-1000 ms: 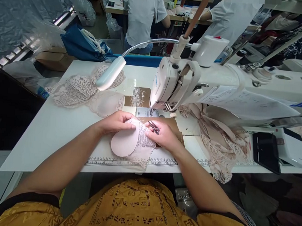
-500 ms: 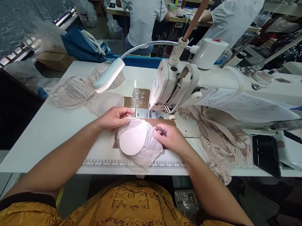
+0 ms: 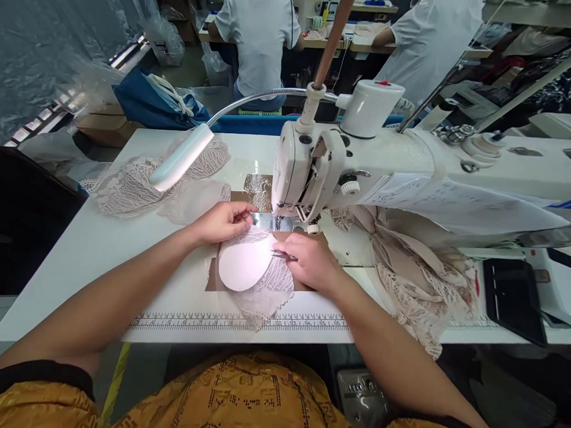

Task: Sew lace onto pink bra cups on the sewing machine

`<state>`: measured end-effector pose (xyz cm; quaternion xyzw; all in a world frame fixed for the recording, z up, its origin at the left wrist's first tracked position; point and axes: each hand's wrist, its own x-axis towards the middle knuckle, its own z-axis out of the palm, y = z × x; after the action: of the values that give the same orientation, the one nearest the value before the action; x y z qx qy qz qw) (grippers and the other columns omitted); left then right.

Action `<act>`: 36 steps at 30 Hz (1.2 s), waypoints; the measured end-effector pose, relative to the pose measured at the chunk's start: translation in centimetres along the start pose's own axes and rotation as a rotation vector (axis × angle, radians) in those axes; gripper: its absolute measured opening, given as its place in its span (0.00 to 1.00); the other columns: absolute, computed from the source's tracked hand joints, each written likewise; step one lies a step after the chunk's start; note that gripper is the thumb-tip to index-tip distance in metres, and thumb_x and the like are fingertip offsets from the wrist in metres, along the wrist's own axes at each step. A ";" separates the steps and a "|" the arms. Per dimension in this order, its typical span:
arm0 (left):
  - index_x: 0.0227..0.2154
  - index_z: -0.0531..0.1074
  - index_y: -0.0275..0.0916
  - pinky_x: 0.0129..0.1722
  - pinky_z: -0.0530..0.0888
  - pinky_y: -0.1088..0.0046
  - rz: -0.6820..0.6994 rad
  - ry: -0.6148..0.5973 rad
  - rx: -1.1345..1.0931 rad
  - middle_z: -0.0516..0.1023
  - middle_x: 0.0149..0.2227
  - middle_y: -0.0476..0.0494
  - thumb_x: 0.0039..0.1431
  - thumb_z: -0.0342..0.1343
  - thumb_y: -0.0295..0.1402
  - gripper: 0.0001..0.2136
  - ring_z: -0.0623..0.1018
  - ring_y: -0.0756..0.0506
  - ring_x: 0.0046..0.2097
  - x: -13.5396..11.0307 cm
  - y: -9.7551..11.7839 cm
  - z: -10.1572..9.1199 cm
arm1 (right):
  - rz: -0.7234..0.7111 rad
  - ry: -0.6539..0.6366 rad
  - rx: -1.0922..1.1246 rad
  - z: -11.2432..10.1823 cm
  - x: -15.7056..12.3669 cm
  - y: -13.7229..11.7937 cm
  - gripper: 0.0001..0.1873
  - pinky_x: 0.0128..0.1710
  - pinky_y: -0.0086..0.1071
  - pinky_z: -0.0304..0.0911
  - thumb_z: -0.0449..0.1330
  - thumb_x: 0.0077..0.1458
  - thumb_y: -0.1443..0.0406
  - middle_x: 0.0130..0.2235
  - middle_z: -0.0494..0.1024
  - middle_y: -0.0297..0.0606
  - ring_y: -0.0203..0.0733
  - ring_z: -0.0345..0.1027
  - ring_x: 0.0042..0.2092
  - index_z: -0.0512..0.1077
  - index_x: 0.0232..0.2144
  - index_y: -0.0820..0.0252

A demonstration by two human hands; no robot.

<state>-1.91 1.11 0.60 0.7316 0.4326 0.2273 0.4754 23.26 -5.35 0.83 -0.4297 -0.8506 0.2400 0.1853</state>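
A pale lace piece [image 3: 275, 286] lies on the table in front of the sewing machine [image 3: 306, 171], with a smooth white rounded cup pad [image 3: 245, 266] on it. At its upper left edge, my left hand [image 3: 226, 223] is closed, thumb and fingers pinching the lace beside the needle plate [image 3: 262, 222]. My right hand [image 3: 307, 259] is closed around a slim, pointed metal tool [image 3: 284, 255], tweezers or small snips. Its fingertips touch the pad's upper right edge. The presser foot is just beyond the fabric's top edge.
More lace pieces [image 3: 126, 185] lie at the left under a lamp [image 3: 181, 159] on a bendable neck. Beige lace fabric [image 3: 406, 276] is heaped at the right, beside a black device [image 3: 513, 299]. A ruler strip [image 3: 186, 321] runs along the front edge. Two people sit beyond.
My right hand has moved left with the metal tool, from the lace's right side to the pad's edge. The view has shifted slightly; my left hand stays near the needle plate.
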 end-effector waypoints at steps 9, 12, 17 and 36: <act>0.51 0.70 0.34 0.48 0.74 0.62 0.284 0.093 0.626 0.75 0.48 0.35 0.62 0.50 0.33 0.16 0.76 0.40 0.48 -3.2 5.0 1.3 | -0.020 0.026 -0.180 0.9 -0.7 0.4 0.16 0.32 0.29 0.57 0.56 0.56 0.70 0.35 0.74 0.37 0.38 0.65 0.35 0.77 0.44 0.56; 0.49 0.71 0.33 0.48 0.75 0.60 0.344 -0.028 0.751 0.75 0.48 0.33 0.63 0.49 0.32 0.14 0.75 0.39 0.49 -4.8 5.9 3.3 | -0.019 0.042 -0.203 1.1 -0.7 0.4 0.15 0.33 0.29 0.56 0.56 0.56 0.70 0.35 0.74 0.37 0.38 0.64 0.35 0.77 0.43 0.56; 0.50 0.71 0.28 0.53 0.72 0.53 0.325 -0.054 0.861 0.73 0.53 0.28 0.61 0.52 0.31 0.16 0.72 0.33 0.54 -5.0 4.5 4.4 | -0.011 0.044 -0.161 0.9 -0.7 0.1 0.11 0.32 0.29 0.55 0.55 0.55 0.71 0.33 0.74 0.37 0.37 0.64 0.33 0.78 0.34 0.59; 0.57 0.67 0.30 0.57 0.70 0.56 0.320 -0.218 0.954 0.66 0.61 0.30 0.60 0.51 0.37 0.24 0.70 0.34 0.59 -1.9 3.9 2.3 | 0.131 0.018 -0.240 0.8 -0.3 -0.2 0.17 0.32 0.31 0.57 0.52 0.53 0.73 0.38 0.77 0.37 0.40 0.68 0.39 0.77 0.40 0.57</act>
<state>0.45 -2.37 3.19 0.9436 0.3186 -0.0032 0.0902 22.85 -5.89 0.28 -0.5055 -0.8416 0.1441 0.1238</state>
